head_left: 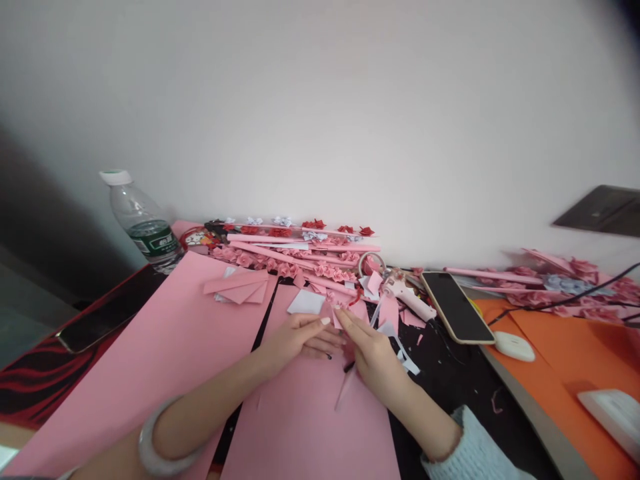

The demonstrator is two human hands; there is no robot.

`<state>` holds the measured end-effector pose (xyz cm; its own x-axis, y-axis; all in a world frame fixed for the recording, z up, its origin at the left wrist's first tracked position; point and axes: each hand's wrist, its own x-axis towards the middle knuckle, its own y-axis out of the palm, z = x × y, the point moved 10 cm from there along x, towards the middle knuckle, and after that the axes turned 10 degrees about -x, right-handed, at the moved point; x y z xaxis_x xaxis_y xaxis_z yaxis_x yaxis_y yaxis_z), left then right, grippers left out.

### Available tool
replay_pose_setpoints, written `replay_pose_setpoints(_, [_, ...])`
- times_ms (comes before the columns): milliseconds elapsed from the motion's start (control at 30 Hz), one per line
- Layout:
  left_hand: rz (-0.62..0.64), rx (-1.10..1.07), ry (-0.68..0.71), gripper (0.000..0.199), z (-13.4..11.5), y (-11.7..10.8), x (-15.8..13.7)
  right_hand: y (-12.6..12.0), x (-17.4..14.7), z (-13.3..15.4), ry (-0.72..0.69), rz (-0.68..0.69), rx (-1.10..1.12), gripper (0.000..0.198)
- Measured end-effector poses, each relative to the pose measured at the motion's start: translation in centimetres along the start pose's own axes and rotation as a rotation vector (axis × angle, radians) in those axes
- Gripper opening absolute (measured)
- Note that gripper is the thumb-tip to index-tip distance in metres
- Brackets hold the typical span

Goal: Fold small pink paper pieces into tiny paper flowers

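Note:
My left hand [300, 339] and my right hand [377, 360] meet at the middle of the desk. Between their fingertips is a small pink paper piece [327, 309], partly hidden by the fingers. The left thumb and fingers close toward it from the left; the right fingers press at it from the right. A thin, pale stick-like tool [345, 390] with a dark part pokes out below my right palm; its kind is unclear. Under both hands lies a large pink paper sheet [315, 420]. A white paper square [306, 302] is just beyond the left fingers.
Pink, red and white paper flowers [290, 267] on rolled stems lie along the wall. A glue gun [410, 297], a phone [457, 307] and a white case [514, 347] are rightward. A water bottle [145, 223], another phone [107, 313] and folded pink papers [240, 285] are left.

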<state>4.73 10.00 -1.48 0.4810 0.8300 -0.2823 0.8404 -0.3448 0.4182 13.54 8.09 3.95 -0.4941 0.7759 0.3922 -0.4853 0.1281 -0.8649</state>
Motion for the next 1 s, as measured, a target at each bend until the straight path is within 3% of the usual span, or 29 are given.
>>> replay_pose_setpoints(400, [-0.028, 0.079, -0.016, 0.032, 0.4, -0.3, 0.1, -1.4, -0.3, -0.8, 0.029, -0.17, 0.098, 0.058])
replay_pose_setpoints(700, [0.033, 0.123, 0.005, 0.034, 0.4, 0.3, 0.1, -0.3, 0.1, 0.4, -0.027, 0.003, -0.028, 0.064])
replay_pose_setpoints(1000, [0.123, 0.118, 0.06, 0.03, 0.2, 0.9, 0.0, 0.0, 0.0, 0.9, -0.078, 0.042, -0.077, 0.061])
